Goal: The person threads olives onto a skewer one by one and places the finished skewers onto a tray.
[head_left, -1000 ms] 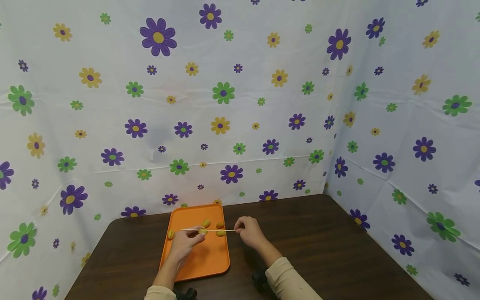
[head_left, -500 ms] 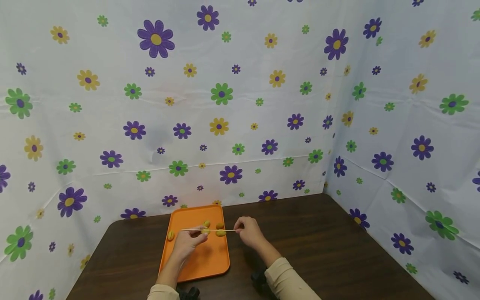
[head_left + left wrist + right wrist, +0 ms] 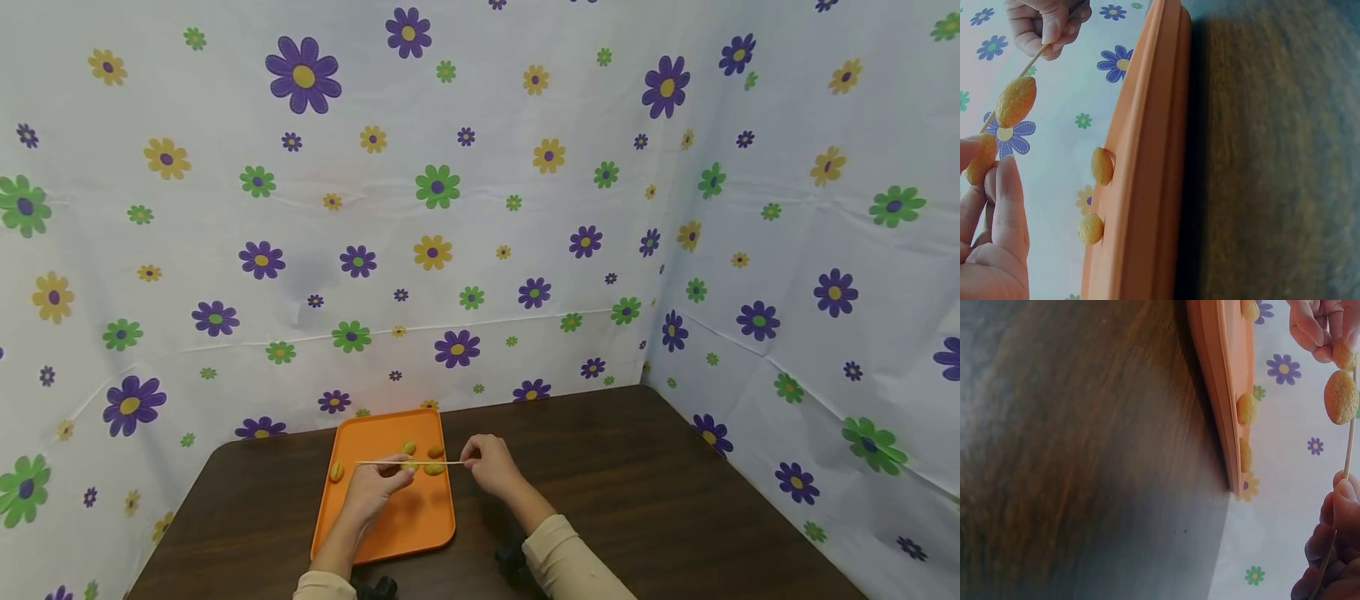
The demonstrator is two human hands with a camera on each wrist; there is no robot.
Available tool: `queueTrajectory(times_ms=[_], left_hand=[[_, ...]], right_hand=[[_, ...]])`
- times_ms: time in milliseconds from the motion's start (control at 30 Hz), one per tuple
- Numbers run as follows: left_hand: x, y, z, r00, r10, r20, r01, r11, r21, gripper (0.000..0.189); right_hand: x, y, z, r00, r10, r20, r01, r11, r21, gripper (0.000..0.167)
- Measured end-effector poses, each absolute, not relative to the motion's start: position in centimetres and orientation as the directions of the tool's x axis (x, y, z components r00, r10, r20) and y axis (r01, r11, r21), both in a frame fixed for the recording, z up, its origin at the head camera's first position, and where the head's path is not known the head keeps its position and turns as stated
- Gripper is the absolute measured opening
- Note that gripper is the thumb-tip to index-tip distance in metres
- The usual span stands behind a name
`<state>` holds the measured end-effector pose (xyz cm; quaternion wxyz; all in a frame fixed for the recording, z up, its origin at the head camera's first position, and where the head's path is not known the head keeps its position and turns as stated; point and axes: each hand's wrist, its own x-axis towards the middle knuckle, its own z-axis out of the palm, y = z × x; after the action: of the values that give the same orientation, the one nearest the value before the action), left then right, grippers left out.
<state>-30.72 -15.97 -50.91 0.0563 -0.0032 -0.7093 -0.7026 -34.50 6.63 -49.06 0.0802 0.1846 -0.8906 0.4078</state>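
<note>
A thin wooden skewer (image 3: pixel 457 462) runs level between my hands, over the orange tray (image 3: pixel 405 525). My right hand (image 3: pixel 492 468) pinches it near its right end, thumb against the curled fingers. Two small yellow lemons sit on the skewer. The nearer lemon (image 3: pixel 981 159) is pinched between the thumb and fingertips of my left hand (image 3: pixel 367 492). The other lemon (image 3: pixel 1016 102) stands in the middle of the skewer, between the two hands. In the right wrist view that lemon (image 3: pixel 1340 397) is close beside the one in my left fingers.
Loose lemons lie on the tray: one lemon (image 3: pixel 336 472) by its left rim, another lemon (image 3: pixel 408 447) and a third lemon (image 3: pixel 436 451) towards the back right. The tray rests on a dark wooden table (image 3: pixel 637 500). A flowered cloth (image 3: pixel 465 208) hangs behind.
My left hand has shifted slightly to the right with the pinched lemon, towards the other lemon. The right hand keeps its hold on the skewer. The head view has turned a little.
</note>
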Motion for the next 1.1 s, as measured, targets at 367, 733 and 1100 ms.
queueTrajectory(times_ms=[367,733,1100], left_hand=[[-30.9,-16.1,-51.3,-0.994,-0.077,0.073,0.073,0.007,0.997,0.028],[-30.8,-16.6,-51.7,-0.996,-0.078,0.047,0.044,0.045,0.998,0.030],[-30.9,-17.2,-51.2,-0.998,-0.054,0.042,0.035,0.124,0.992,0.035]], right_hand=[[-34.1,6.0,-48.9,-0.922,-0.270,0.279,-0.386,0.564,-0.730,0.019],[-33.9,5.9,-49.3,-0.922,-0.262,0.284,-0.384,0.538,-0.751,0.018],[-34.1,5.8,-49.0,-0.933,-0.242,0.267,-0.356,0.501,-0.789,0.015]])
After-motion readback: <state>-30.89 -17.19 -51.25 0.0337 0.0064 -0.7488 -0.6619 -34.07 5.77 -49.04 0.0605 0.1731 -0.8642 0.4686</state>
